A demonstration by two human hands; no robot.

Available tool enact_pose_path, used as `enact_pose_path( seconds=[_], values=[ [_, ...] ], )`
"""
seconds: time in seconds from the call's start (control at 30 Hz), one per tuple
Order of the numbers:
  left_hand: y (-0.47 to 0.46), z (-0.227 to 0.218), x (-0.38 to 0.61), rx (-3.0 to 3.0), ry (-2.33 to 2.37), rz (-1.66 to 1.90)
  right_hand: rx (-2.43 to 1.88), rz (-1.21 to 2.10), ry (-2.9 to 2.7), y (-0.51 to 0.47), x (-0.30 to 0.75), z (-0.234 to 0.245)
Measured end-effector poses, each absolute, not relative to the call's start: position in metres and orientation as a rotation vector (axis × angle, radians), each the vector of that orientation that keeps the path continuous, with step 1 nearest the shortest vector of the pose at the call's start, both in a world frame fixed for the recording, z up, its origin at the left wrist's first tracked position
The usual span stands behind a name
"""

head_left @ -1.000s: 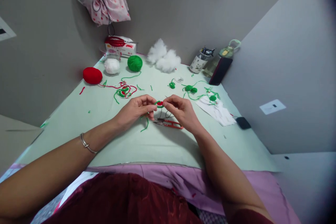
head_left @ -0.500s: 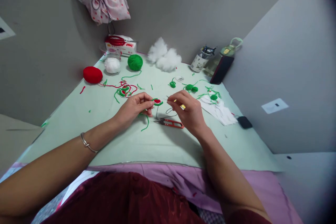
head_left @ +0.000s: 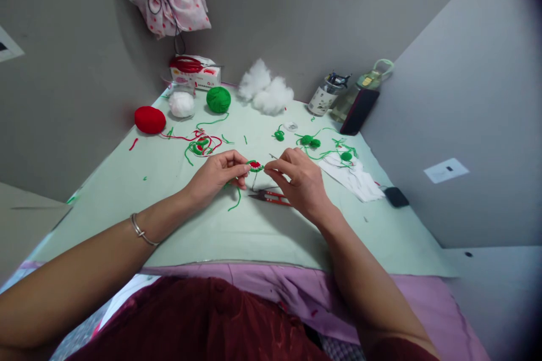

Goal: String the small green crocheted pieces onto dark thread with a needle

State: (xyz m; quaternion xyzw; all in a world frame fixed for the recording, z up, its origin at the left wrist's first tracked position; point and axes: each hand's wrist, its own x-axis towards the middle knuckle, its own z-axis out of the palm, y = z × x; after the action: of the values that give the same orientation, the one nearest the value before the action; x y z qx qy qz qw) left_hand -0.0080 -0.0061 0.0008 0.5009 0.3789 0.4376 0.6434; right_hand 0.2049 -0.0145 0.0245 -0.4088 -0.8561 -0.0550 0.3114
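This is looking like a home, though only one corner is showing. On a table (head_left: 237,240), a red yarn ball (head_left: 149,119) and a green yarn ball (head_left: 218,100) are sitting at the upper left. A water bottle (head_left: 348,102) and pen cup (head_left: 322,101) are standing at the upper right. A pink spotted cloth (head_left: 186,3) is hanging at top left.

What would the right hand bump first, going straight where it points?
The right hand would probably meet the red and green piece pinched in the left hand; whether they touch now is unclear.
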Motion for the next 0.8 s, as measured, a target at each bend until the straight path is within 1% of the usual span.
enact_pose_path(
  seconds=[0.1, 0.17, 0.37, 0.47, 0.6, 0.8],
  values=[
    [-0.0073, 0.0039, -0.0078, 1.122, 0.841, 0.968, -1.086, -0.071, -2.253, -0.0144, 0.2048, 0.0244],
    [-0.0079, 0.0066, -0.008, 1.095, 0.811, 0.942, -1.08, 0.034, -2.227, -0.0139, 0.2053, 0.0242],
    [-0.0066, 0.0094, -0.0107, 1.001, 0.726, 0.876, -1.079, 0.569, -2.004, -0.012, 0.2059, 0.0267],
    [-0.0065, 0.0088, -0.0119, 0.985, 0.714, 0.868, -1.056, 0.744, -1.908, -0.0108, 0.2038, 0.0267],
    [-0.0075, 0.0087, -0.0121, 1.024, 0.722, 0.882, -1.055, 0.821, -1.835, -0.0096, 0.1985, 0.0237],
    [-0.0066, 0.0086, -0.0105, 1.012, 0.729, 0.896, -1.086, 0.752, -1.825, -0.0105, 0.1986, 0.0233]
  ],
)
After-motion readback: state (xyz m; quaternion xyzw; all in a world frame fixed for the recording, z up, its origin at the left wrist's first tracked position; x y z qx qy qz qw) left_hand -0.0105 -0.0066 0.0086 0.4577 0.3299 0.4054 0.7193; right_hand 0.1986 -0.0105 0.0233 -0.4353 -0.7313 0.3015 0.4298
